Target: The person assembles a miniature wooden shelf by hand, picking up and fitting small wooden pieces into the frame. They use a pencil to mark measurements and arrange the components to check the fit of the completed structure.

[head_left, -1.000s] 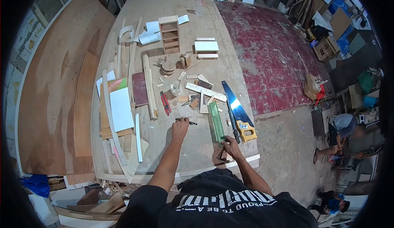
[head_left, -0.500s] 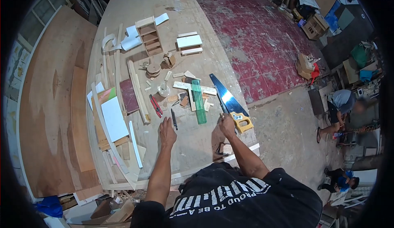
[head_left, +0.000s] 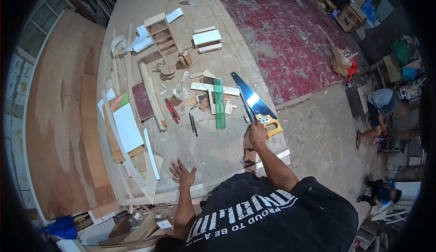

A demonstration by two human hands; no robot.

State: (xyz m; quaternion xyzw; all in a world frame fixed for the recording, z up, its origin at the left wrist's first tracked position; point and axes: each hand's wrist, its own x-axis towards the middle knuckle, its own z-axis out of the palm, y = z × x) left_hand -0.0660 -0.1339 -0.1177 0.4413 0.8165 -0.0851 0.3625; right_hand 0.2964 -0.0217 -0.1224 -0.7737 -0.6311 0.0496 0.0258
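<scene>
My left hand (head_left: 183, 174) lies flat on the wooden worktable (head_left: 206, 150) near its front edge, fingers spread, holding nothing. My right hand (head_left: 258, 135) is closed at the near end of a slim dark tool (head_left: 248, 108), whose exact kind I cannot tell. That tool lies alongside the handsaw (head_left: 253, 98), and my fingers are right by the saw's yellow handle (head_left: 272, 126). Left of them is a green ruler (head_left: 220, 104) across small wood strips (head_left: 206, 87). Two dark pens (head_left: 194, 125) and a red utility knife (head_left: 172, 110) lie beyond my left hand.
A small wooden shelf (head_left: 162, 36) and a white-topped wooden piece (head_left: 206, 37) stand farther back. White sheets (head_left: 128, 129) and long strips (head_left: 151, 154) line the left side. A wood block (head_left: 250, 155) sits by my right wrist. Two people (head_left: 381, 109) are off to the right.
My left hand has drawn back from beside the pens toward the front edge and spread its fingers. My right hand has shifted slightly forward, nearer the saw handle. The view has moved a little.
</scene>
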